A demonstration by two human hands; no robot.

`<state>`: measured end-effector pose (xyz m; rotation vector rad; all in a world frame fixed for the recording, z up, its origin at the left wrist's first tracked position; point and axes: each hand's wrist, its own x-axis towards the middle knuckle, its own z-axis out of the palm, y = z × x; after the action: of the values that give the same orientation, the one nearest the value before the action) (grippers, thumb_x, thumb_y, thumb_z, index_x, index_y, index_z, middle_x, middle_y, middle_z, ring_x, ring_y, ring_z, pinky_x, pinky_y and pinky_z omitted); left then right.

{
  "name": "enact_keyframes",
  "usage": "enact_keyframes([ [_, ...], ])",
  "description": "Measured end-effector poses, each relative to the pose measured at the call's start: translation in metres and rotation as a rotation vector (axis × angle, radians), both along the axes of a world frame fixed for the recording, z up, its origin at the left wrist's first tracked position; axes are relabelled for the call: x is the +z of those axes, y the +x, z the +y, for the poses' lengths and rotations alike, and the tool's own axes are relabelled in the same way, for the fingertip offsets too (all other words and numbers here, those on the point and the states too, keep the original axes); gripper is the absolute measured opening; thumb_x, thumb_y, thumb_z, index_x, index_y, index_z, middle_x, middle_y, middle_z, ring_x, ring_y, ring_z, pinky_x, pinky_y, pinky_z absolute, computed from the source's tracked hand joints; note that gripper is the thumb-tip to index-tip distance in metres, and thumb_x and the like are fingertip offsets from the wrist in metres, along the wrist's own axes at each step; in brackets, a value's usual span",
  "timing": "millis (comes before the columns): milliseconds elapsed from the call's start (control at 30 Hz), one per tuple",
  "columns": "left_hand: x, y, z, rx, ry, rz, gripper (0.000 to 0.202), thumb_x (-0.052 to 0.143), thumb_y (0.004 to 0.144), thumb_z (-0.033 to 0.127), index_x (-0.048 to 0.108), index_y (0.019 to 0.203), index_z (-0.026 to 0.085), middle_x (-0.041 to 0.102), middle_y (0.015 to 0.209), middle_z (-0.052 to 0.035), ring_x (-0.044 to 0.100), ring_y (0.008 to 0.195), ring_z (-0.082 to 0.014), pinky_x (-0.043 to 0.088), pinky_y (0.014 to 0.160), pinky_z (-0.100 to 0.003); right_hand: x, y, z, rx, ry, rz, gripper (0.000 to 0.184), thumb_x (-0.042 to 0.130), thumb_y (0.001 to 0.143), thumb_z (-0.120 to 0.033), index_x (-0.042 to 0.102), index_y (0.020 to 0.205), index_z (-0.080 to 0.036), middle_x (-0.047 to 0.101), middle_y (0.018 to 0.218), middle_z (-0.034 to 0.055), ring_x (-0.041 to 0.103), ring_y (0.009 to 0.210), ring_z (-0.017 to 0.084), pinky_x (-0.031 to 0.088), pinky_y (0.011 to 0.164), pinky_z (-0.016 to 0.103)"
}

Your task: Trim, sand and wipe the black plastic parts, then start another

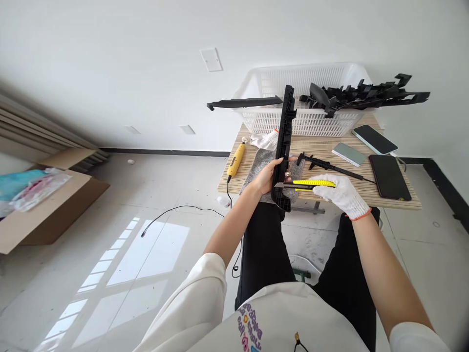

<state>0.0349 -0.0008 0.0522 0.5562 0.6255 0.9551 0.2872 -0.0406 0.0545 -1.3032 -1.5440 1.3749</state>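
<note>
My bare left hand (270,175) is wrapped round a long black plastic part (285,132), holding it upright over the small wooden table (384,198). My right hand (342,193), in a white knit glove, grips a yellow utility knife (311,184). Its blade end points left and meets the lower section of the black part. A grey cloth (258,168) lies under my left hand.
A white mesh basket (278,120) at the table's back holds several black plastic parts (366,93). On the table lie a black caliper (330,166), a yellow handheld tool (236,159) with a cord, a spare white glove (266,140), two phones (388,176) and a grey card (349,154). A cardboard box (44,205) sits at left.
</note>
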Motion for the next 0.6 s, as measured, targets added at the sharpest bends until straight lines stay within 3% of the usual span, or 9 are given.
enact_keyframes([
  [167,-0.0003,-0.0024,0.0013,0.071,0.0,-0.077,0.042,0.055,0.081,0.013,0.072,0.119,0.015,0.06,0.078,-0.0004,0.055,0.059,-0.0102,0.049,0.056,-0.021,-0.0014,0.0028,0.0006,-0.081,-0.01,-0.004,0.046,0.088,0.073,-0.043,0.082,0.112,-0.021,0.068,0.073,0.0026,0.046,0.052,0.01,0.038,0.044,0.026],
  [300,-0.0019,-0.0028,0.0019,0.132,-0.017,-0.043,0.052,0.052,0.071,0.008,0.071,0.118,0.015,0.059,0.077,0.0002,0.054,0.059,-0.0101,0.051,0.061,-0.022,0.0001,0.0022,0.0007,-0.097,-0.004,-0.033,0.041,0.088,0.072,-0.041,0.083,0.109,-0.024,0.068,0.073,0.0037,0.047,0.053,0.012,0.039,0.043,0.028],
  [367,-0.0026,-0.0029,0.0014,0.141,-0.013,-0.007,0.053,0.052,0.071,0.009,0.071,0.119,0.016,0.06,0.078,0.0003,0.053,0.058,-0.0105,0.052,0.062,-0.023,0.0003,0.0016,0.001,-0.152,0.001,-0.015,0.038,0.087,0.073,-0.039,0.083,0.109,-0.026,0.069,0.074,0.0038,0.048,0.052,0.012,0.038,0.043,0.028],
  [500,-0.0058,-0.003,-0.0015,0.122,0.053,0.039,0.045,0.054,0.075,0.014,0.073,0.115,0.016,0.064,0.083,-0.0015,0.058,0.063,-0.0125,0.054,0.069,-0.026,-0.0012,0.0016,0.0014,-0.059,-0.016,-0.049,0.037,0.089,0.07,-0.038,0.084,0.105,-0.027,0.074,0.085,0.0054,0.054,0.058,0.014,0.041,0.046,0.03],
  [600,-0.009,-0.0032,-0.004,0.083,0.098,0.124,0.037,0.058,0.08,0.02,0.075,0.114,0.015,0.069,0.09,-0.0037,0.065,0.072,-0.015,0.053,0.07,-0.026,-0.0023,0.0017,0.0012,-0.132,-0.02,0.0,0.035,0.087,0.072,-0.037,0.084,0.105,-0.027,0.069,0.075,0.0036,0.048,0.053,0.012,0.037,0.045,0.029],
])
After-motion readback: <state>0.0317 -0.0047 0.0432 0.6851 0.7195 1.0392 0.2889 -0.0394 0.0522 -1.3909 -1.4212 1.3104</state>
